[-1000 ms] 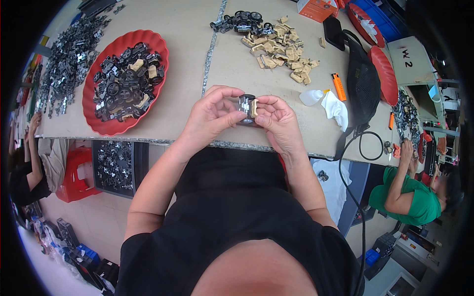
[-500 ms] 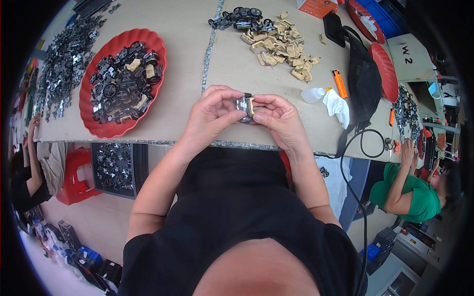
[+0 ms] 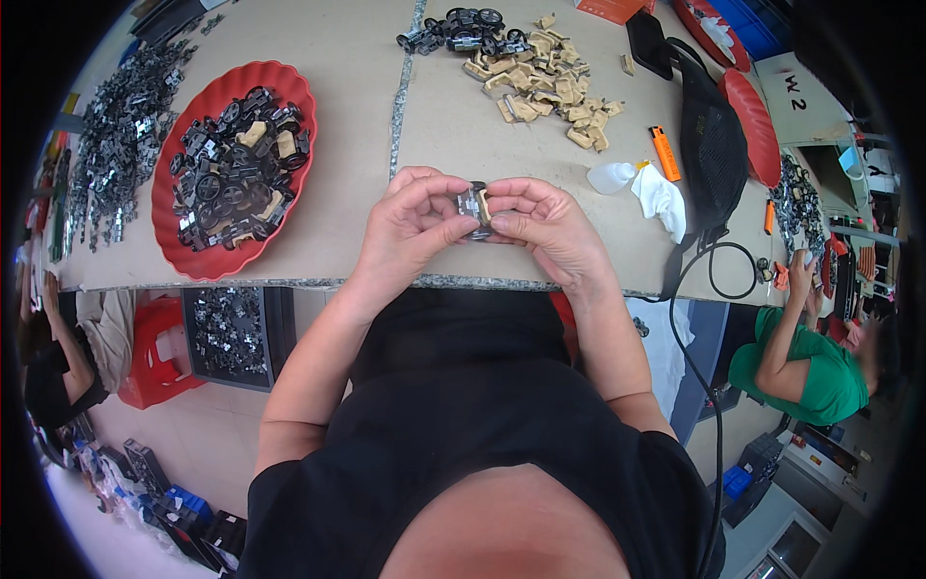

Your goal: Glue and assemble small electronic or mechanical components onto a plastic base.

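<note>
Wheeled chassis point(image 3: 470, 206) in left hand point(image 3: 410, 222), tan piece point(image 3: 484, 206) in right hand point(image 3: 547, 227)

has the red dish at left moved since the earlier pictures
No, the red dish keeps its place against the speckled table seam; only the view shifted.

Left hand point(image 3: 415, 220) and right hand point(image 3: 542, 227) pinch, facing each other.

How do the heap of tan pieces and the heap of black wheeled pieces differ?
Colour: the tan heap is pale tan with some darker bits, while the black heap is mostly black, with a few tan pieces among it.
Shape: round wheels show in the black heap; the tan heap's pieces show none.
Place: the tan heap lies on the table; the black heap sits in a red dish.
Both are jumbles of small pieces.
</note>
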A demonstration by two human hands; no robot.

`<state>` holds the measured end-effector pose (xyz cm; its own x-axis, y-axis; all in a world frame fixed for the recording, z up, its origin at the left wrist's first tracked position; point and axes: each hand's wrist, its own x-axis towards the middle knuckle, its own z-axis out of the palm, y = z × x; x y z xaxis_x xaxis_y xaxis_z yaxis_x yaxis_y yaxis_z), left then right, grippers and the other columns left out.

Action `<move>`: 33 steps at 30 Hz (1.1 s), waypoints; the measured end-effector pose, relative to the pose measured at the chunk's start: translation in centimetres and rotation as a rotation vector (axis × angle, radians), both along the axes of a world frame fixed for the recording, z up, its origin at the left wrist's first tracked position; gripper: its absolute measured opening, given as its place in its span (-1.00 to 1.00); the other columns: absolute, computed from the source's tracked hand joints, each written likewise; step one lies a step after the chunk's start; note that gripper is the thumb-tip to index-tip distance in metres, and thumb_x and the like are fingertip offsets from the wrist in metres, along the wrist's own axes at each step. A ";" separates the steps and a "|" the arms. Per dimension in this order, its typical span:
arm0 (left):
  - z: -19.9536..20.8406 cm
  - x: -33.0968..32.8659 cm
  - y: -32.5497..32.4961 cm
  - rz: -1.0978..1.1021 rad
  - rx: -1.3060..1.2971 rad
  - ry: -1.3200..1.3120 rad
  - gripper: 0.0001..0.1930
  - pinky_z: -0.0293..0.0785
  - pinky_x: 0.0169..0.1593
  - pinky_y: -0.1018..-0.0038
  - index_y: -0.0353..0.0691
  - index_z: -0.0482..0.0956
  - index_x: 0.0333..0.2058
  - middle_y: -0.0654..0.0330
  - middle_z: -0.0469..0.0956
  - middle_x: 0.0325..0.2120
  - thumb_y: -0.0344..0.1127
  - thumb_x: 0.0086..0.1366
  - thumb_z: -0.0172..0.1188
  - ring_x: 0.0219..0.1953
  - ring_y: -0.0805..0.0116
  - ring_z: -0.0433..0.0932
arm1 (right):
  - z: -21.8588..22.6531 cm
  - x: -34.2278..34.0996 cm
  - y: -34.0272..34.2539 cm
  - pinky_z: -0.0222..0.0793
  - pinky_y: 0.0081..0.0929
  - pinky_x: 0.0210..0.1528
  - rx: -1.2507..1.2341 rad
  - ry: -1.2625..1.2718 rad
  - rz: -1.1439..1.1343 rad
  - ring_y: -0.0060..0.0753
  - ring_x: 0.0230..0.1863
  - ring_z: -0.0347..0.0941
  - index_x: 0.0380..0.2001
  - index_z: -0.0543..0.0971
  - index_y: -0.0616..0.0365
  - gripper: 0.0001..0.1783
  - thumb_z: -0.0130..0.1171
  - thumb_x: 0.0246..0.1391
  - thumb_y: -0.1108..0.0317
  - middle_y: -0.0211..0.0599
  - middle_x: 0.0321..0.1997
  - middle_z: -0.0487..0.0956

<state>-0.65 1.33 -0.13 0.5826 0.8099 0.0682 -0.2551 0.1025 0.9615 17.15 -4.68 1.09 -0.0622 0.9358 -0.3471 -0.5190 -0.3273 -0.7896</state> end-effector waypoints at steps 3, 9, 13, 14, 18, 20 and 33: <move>-0.3 0.0 0.1 0.011 0.029 0.015 -0.68 0.52 -0.23 0.67 -0.34 0.45 -0.18 0.24 0.23 -0.25 -0.62 0.03 0.20 -0.30 0.56 0.43 | 0.1 -0.2 0.0 0.46 -0.54 -0.16 -0.005 0.003 -0.024 -0.46 -0.23 0.49 -0.19 0.45 0.35 -0.68 0.19 -0.10 0.60 -0.16 -0.23 0.53; -0.3 0.1 0.1 0.004 0.015 0.015 -0.67 0.51 -0.21 0.68 -0.34 0.44 -0.16 0.23 0.25 -0.24 -0.63 0.04 0.19 -0.29 0.57 0.43 | -0.9 -0.5 -0.4 0.43 -0.58 -0.16 0.045 -0.047 -0.089 -0.50 -0.27 0.50 -0.30 0.52 0.35 -0.80 0.19 -0.08 0.59 -0.21 -0.32 0.56; -0.1 0.3 -0.1 0.031 -0.025 0.013 -0.67 0.51 -0.20 0.68 -0.37 0.43 -0.16 0.23 0.25 -0.23 -0.64 0.05 0.18 -0.31 0.58 0.41 | -1.1 -0.9 -0.7 0.41 -0.59 -0.14 0.088 -0.067 -0.119 -0.51 -0.26 0.48 -0.29 0.52 0.35 -0.80 0.17 -0.07 0.59 -0.20 -0.31 0.56; -0.1 0.2 -0.1 0.032 -0.008 0.017 -0.67 0.51 -0.20 0.68 -0.37 0.42 -0.16 0.22 0.24 -0.22 -0.64 0.05 0.18 -0.31 0.59 0.41 | -1.1 -0.8 -0.7 0.40 -0.58 -0.13 0.084 -0.069 -0.111 -0.51 -0.25 0.48 -0.26 0.51 0.34 -0.78 0.16 -0.06 0.59 -0.19 -0.28 0.55; -0.4 0.1 -0.2 0.029 0.095 0.020 -0.68 0.51 -0.19 0.68 -0.37 0.42 -0.17 0.21 0.21 -0.18 -0.66 0.05 0.16 -0.30 0.60 0.37 | -0.9 -0.7 -0.3 0.38 -0.58 -0.09 0.061 -0.022 -0.077 -0.51 -0.18 0.45 -0.15 0.45 0.34 -0.67 0.15 -0.06 0.60 -0.19 -0.19 0.52; -0.4 0.1 -0.2 0.032 0.104 0.020 -0.68 0.45 -0.19 0.67 -0.36 0.42 -0.17 0.22 0.22 -0.17 -0.66 0.04 0.16 -0.31 0.59 0.36 | -0.4 -0.5 -0.1 0.38 -0.59 -0.08 0.049 -0.021 -0.023 -0.51 -0.16 0.45 -0.12 0.41 0.33 -0.64 0.15 -0.06 0.60 -0.20 -0.17 0.50; -0.5 -0.3 -0.1 0.016 0.083 -0.010 -0.69 0.50 -0.16 0.65 -0.38 0.42 -0.17 0.22 0.21 -0.17 -0.66 0.05 0.16 -0.28 0.57 0.38 | -0.8 0.0 0.0 0.44 -0.58 -0.12 0.082 0.014 -0.034 -0.47 -0.23 0.49 -0.20 0.43 0.32 -0.65 0.21 -0.14 0.64 -0.20 -0.20 0.49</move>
<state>-0.90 1.25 -0.59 0.5688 0.8104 0.1407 -0.2653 0.0189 0.9640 17.14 -4.69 0.24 -0.0345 0.9626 -0.2687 -0.5395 -0.2442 -0.8058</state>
